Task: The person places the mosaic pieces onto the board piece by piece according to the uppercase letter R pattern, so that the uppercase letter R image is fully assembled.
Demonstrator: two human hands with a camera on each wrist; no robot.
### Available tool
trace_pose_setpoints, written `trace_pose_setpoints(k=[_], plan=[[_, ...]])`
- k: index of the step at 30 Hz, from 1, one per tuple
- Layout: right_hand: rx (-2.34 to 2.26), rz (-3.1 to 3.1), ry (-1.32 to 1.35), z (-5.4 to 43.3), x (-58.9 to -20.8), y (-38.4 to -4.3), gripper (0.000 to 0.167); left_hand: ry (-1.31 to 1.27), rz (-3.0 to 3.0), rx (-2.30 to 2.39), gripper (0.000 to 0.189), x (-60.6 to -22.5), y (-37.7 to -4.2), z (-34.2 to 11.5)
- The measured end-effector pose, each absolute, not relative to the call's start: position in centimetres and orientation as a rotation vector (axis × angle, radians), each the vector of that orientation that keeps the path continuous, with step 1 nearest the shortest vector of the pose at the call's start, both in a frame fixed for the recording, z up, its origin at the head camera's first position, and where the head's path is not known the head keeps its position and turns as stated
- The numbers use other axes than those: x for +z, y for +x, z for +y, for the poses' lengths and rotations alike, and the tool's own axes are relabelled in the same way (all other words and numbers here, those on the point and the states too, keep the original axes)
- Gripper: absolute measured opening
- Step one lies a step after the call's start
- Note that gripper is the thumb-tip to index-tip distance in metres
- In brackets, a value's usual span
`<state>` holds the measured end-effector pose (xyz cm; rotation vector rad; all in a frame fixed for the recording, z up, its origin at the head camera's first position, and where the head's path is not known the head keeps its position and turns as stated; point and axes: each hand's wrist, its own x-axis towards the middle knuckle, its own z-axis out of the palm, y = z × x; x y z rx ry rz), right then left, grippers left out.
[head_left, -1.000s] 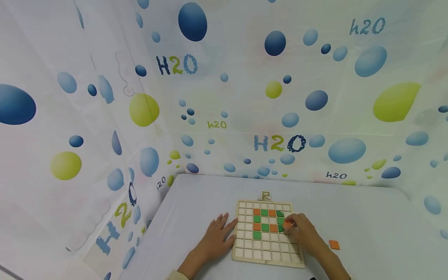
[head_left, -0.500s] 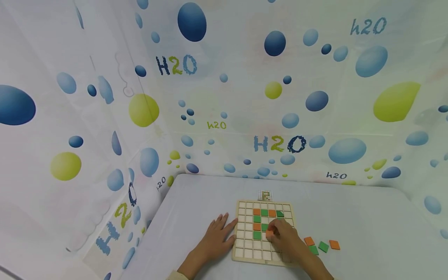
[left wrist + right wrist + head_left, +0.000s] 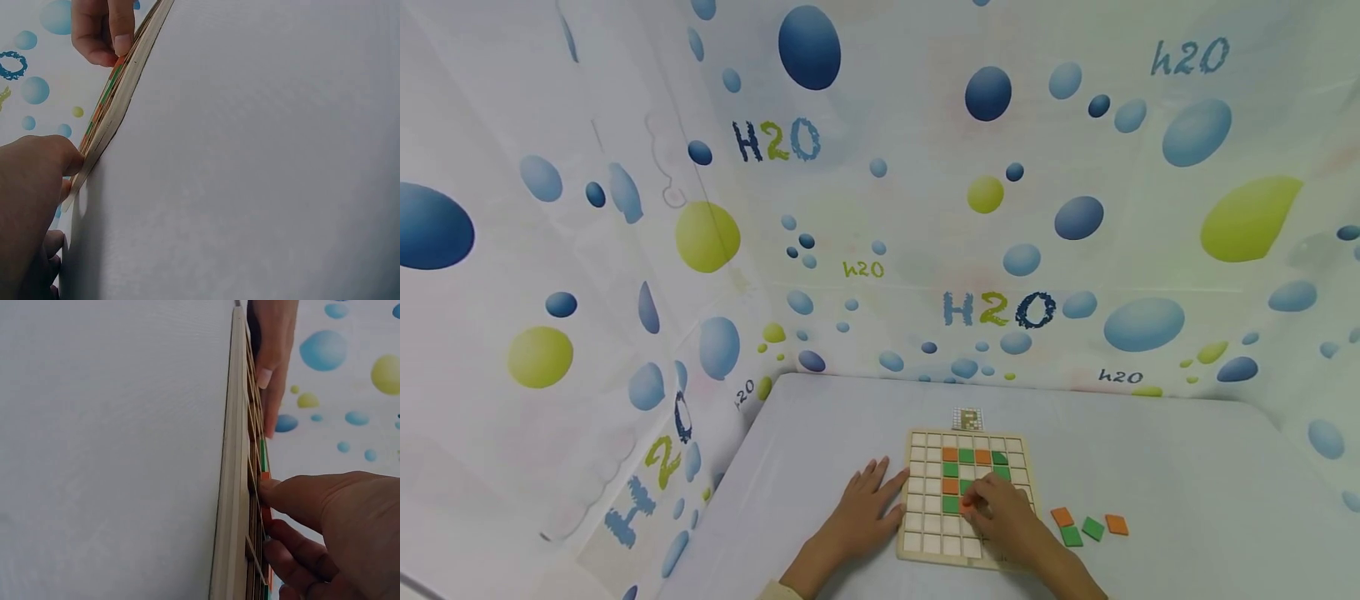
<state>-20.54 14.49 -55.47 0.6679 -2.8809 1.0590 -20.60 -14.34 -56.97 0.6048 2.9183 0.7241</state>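
Observation:
A wooden grid board (image 3: 925, 550) lies on the table with orange and green square tiles set in its upper cells. My right hand (image 3: 1011, 517) leans over the board and pinches an orange tile (image 3: 965, 505) between thumb and fingers. The tile is right at the cell beside a green tile (image 3: 951, 504); in the right wrist view the thumb tip presses on the orange tile (image 3: 266, 477). My left hand (image 3: 865, 508) lies with its fingers spread on the table, thumb and index fingertip at the board's left edge. Some tiles are hidden under the right hand.
Loose orange tiles (image 3: 1117, 525) and green tiles (image 3: 1093, 528) lie on the table right of the board, close to my right forearm. Behind the board's far edge sits a small pattern card (image 3: 967, 418). A patterned curtain (image 3: 910, 208) surrounds the table's back and left.
My right hand has moved left from the board's right side with the orange tile, down to the cell beside the green tile. Loose tiles behind the forearm came into view. The left hand stayed put.

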Motion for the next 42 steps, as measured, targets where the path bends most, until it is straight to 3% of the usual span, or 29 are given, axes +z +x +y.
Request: trace_pose_setpoints(k=[18,24,30,38,42], plan=[[0.783,-2.861,0.569,14.0,-55.6,-20.0,0.021,0.584,2.927,0.711,0.059,-57.3,-20.7,-14.3],[0.736,-2.86,0.528,15.0,-55.4,-19.7,0.016,0.598,2.933,0.718,0.059,-57.2,-20.6,-14.3],[0.7,-2.916,0.266,18.0,-54.3,-19.3,0.005,0.594,2.935,0.701,0.059,-57.1,-20.7,-14.3],[0.653,-3.071,-0.021,23.3,-53.8,-19.7,0.046,0.603,2.938,0.706,0.058,-57.1,-20.7,-14.5],[0.641,-3.113,0.023,24.2,-53.9,-19.4,0.037,0.612,2.935,0.717,0.059,-57.1,-20.7,-14.5]])
